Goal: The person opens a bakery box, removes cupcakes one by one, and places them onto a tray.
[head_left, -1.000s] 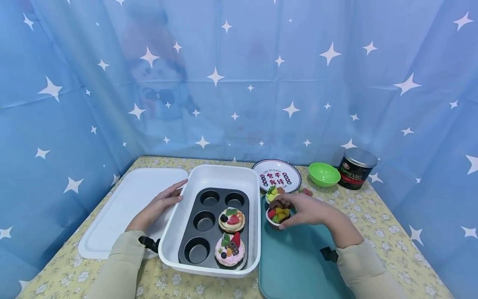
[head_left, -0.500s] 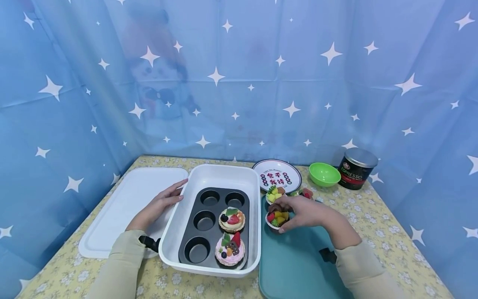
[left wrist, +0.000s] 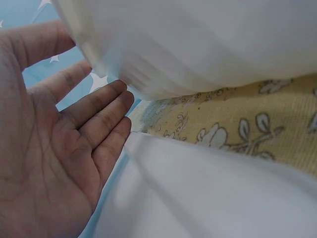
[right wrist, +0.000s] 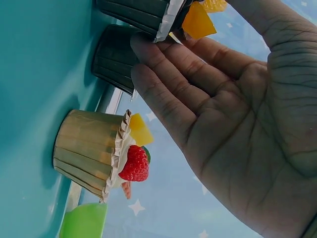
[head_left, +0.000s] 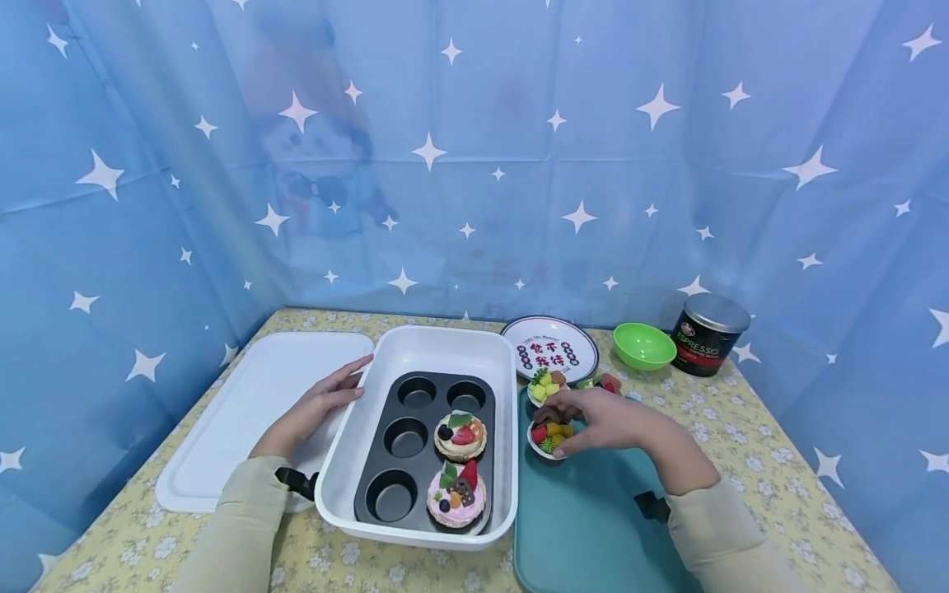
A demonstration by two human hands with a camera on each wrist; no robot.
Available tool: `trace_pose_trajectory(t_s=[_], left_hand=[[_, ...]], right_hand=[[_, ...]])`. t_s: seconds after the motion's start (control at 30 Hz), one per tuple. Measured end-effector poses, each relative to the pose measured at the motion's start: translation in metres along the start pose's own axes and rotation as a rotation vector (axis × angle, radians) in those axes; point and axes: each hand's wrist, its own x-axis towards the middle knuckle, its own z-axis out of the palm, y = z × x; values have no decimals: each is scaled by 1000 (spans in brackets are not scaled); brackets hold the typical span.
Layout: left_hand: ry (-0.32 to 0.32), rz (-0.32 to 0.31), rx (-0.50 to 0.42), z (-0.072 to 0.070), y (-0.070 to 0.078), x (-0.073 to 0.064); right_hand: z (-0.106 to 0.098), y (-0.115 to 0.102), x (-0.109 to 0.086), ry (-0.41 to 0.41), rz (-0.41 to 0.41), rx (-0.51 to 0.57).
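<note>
In the head view, my right hand (head_left: 604, 420) grips a dark-wrapped fruit cupcake (head_left: 552, 436) by its sides, thumb in front and fingers behind, over the back left of the teal tray (head_left: 586, 511). Orange fruit and the cupcake's dark pleated wrapper (right wrist: 138, 12) show at the top of the right wrist view. My left hand (head_left: 322, 403) has straight fingers resting against the left wall of a deep white pan (head_left: 344, 461). Inside that pan lies a black muffin tin (head_left: 378, 469) with a strawberry-topped cupcake (head_left: 460, 436) and a pink-cream cupcake (head_left: 455, 498) in its right-hand cups.
Behind the held cupcake stand a yellow-fruit cupcake (head_left: 547, 385) and a gold-wrapped raspberry cupcake (right wrist: 89, 148). Further back are a round plate (head_left: 549, 329), a green bowl (head_left: 643, 346) and an espresso can (head_left: 708, 333). A white lid (head_left: 245, 420) lies at left.
The held cupcake has shifted slightly left and tipped a little, with the right hand nearly in place. The raspberry cupcake behind the hand shows more. The left hand is unmoved.
</note>
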Motion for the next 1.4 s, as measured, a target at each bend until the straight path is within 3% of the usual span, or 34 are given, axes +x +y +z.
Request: trace_pose_trajectory(t_s=[0.33, 0.7, 1.4], left_hand=[[11, -4, -9, 0, 0, 0], [16, -9, -9, 0, 2, -2], [9, -21, -15, 1, 1, -2]], right_hand=[[-1, -2, -1, 4, -6, -20], [-3, -2, -1, 14, 64, -5], [-6, -4, -4, 27, 65, 1]])
